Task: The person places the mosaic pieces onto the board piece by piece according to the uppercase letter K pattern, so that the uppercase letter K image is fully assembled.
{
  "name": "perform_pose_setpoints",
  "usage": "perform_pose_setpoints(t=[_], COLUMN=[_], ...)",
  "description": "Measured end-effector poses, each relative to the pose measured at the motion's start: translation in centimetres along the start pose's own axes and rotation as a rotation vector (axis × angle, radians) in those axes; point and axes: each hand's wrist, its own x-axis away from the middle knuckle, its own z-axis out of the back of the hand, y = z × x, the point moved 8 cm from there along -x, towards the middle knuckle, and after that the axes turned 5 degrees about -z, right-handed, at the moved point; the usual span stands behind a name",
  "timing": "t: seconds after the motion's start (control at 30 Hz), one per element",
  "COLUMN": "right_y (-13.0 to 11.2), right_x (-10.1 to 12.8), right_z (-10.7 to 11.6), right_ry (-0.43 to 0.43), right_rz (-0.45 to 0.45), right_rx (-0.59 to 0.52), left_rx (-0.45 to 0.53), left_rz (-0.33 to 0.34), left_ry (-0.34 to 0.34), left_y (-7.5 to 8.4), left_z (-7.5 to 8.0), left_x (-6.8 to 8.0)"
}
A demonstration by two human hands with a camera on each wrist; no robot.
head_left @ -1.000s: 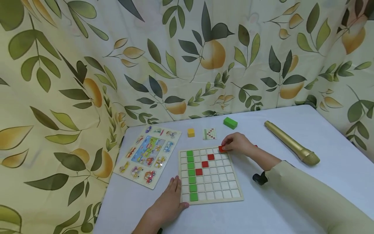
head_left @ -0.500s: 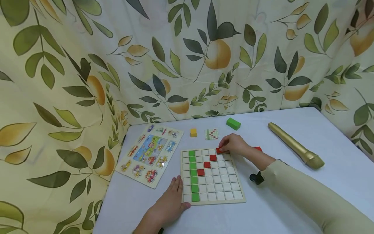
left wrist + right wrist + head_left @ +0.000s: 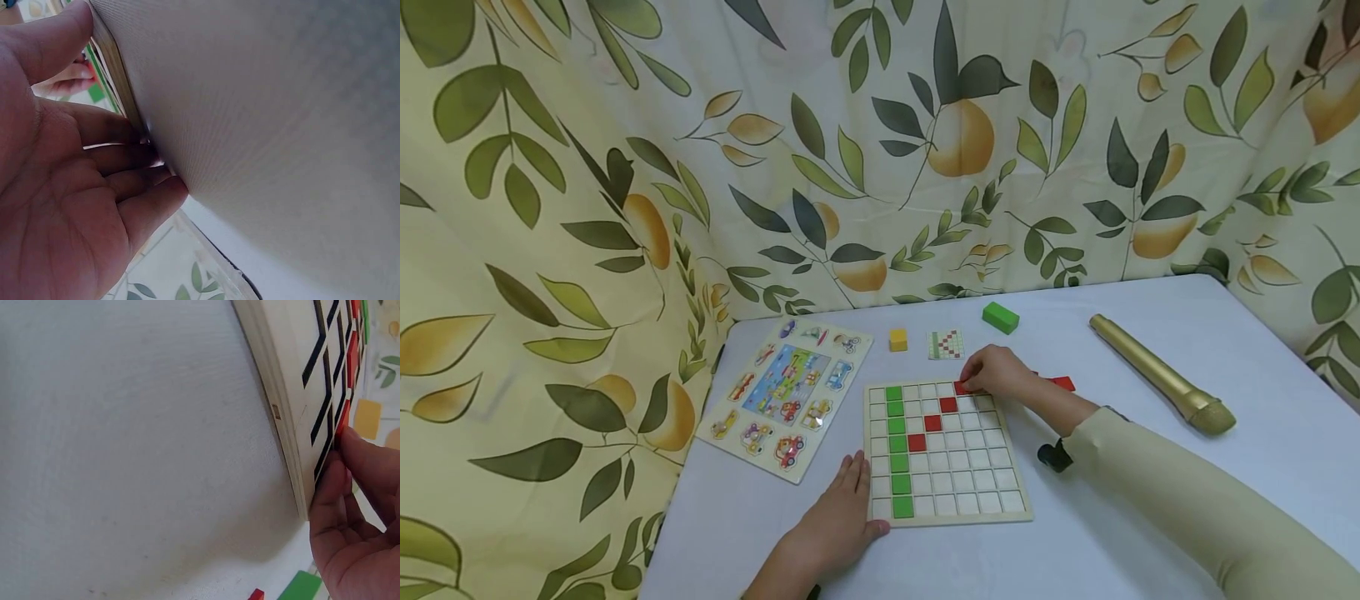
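Pinching a red tile (image 3: 964,387) in my right hand (image 3: 996,372), pressing it into the top row of the grid board (image 3: 945,510) on the tabletop (image 3: 1150,517). Left hand (image 3: 833,523) lies flat, fingers straight against the board's near-left corner, so it doesn't slide.

The grid board (image 3: 946,450) looks like pale, matt wood with smooth white squares, and the red tile (image 3: 962,388) under the right hand (image 3: 996,373) has a flat painted finish. The table (image 3: 1150,517) is covered in a white cloth with a fine woven texture, plain in the wrist views. The gold tube (image 3: 1161,372) has a satin metallic sheen, and the curtain (image 3: 850,150) is soft printed fabric.
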Motion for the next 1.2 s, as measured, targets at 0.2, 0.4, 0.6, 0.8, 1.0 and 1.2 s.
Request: perform_pose_setpoints(t=[0.2,0.4,0.6,0.8,1.0,1.2], right_y=[0.0,0.3,1.6,4.1,6.8,9.2], right_x=[0.0,0.7,1.8,3.2,4.7,5.7], right_z=[0.1,0.8,2.6,4.4,6.4,8.1], right_ry=[0.004,0.028,0.065,0.086,0.126,0.173], right_rz=[0.009,0.047,0.047,-0.008,-0.027,-0.049], right_rx=[0.02,0.017,-0.007,-0.048,-0.055,-0.006], left_rx=[0.007,-0.008,0.008,0.016,-0.003,0.006], left_rz=[0.007,-0.007,-0.002,0.007,-0.002,0.003], left_ry=[-0.009,-0.008,-0.005,-0.001,0.002,0.002], left_y=[0.1,0.5,0.4,0.2,0.3,0.5], left_z=[0.1,0.2,0.3,0.0,-0.2,-0.1], left_x=[-0.1,0.0,0.1,0.2,0.1,0.2])
